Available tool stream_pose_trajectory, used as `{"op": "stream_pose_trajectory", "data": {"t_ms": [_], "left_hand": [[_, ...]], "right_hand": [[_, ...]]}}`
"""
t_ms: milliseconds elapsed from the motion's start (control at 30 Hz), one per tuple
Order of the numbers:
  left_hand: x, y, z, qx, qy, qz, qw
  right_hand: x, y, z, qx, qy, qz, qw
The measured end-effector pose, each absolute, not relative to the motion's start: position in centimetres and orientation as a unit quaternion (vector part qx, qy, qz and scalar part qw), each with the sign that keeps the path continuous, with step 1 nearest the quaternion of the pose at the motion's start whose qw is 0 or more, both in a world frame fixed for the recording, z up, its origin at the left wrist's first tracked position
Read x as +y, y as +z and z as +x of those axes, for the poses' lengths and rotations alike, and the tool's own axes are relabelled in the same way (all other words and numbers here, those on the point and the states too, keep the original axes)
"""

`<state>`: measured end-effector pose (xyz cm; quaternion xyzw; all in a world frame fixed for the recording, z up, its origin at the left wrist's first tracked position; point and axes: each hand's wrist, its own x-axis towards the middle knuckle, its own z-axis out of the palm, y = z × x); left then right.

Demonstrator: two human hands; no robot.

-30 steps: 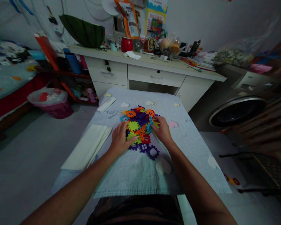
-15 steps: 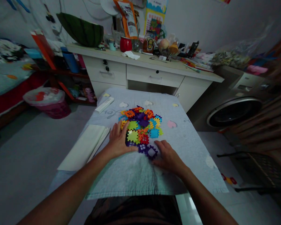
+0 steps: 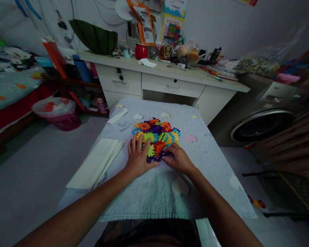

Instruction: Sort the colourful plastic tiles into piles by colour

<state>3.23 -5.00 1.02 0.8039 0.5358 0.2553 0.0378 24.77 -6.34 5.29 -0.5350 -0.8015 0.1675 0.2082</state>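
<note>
Colourful plastic interlocking tiles (image 3: 156,128) with notched edges lie in a heap on the cloth-covered table. Purple, orange, red, yellow, blue and lime green ones show. My left hand (image 3: 138,156) is open and spread along the heap's left front side, its fingertips touching a lime green tile (image 3: 151,151). At the front right, my right hand (image 3: 179,157) curves against the edge of the heap, thumb and fingers apart around purple tiles (image 3: 157,158). The right fingertips partly hide these purple tiles.
A folded white cloth (image 3: 95,163) and a narrow white box (image 3: 117,116) lie on the table's left. Behind stands a white desk (image 3: 126,79) with a watermelon piece (image 3: 94,37), a red mug (image 3: 141,51) and jars. A washing machine (image 3: 262,113) is at right, a pink bin (image 3: 64,118) at left.
My right hand has moved up and inward, pushing the purple tiles from the front edge closer into the heap. My left hand has shifted slightly right, still spread beside the tiles.
</note>
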Motion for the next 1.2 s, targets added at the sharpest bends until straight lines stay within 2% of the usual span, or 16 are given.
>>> {"op": "stream_pose_trajectory", "data": {"t_ms": [400, 633, 833, 967, 1100, 1200], "left_hand": [[-2.0, 2.6, 4.2, 0.563, 0.315, 0.763, 0.032], [-1.8, 2.2, 2.9, 0.559, 0.316, 0.766, 0.022], [-0.4, 2.2, 0.9, 0.594, 0.319, 0.738, 0.023], [0.7, 1.3, 0.1, 0.614, 0.320, 0.721, 0.033], [1.4, 0.3, -0.2, 0.584, 0.327, 0.738, 0.081], [1.6, 0.0, -0.2, 0.544, 0.340, 0.761, 0.098]], "right_hand": [[1.8, 5.5, 22.4, -0.733, 0.102, -0.561, 0.370], [3.9, 5.9, 21.6, -0.744, 0.109, -0.541, 0.376], [8.0, 6.6, 21.7, -0.729, 0.064, -0.550, 0.402], [12.6, 5.9, 21.8, -0.700, 0.039, -0.619, 0.353], [16.4, 5.1, 21.6, -0.698, 0.087, -0.667, 0.246], [17.6, 4.8, 21.3, -0.734, 0.155, -0.640, 0.163]]}}
